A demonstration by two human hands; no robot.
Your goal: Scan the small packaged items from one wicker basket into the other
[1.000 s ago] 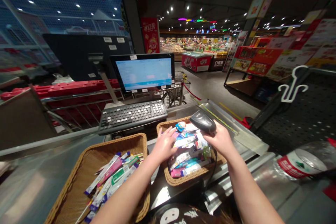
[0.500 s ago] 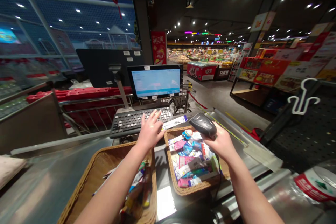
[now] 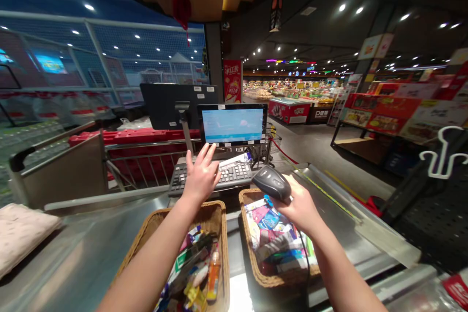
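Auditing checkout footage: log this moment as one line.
Left hand: open over keyboard | right hand: holds barcode scanner | two wicker baskets below

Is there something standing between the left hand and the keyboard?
Nothing visible stands between them: the left hand is over the near part of the keyboard, fingers spread. A white packet lies at the keyboard's far edge, beyond the hand.

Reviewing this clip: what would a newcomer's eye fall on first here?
The right hand grips a black handheld barcode scanner at the centre of the steel checkout counter, above a wicker basket of small packets. The open left hand is raised before the keyboard, beneath a lit monitor.
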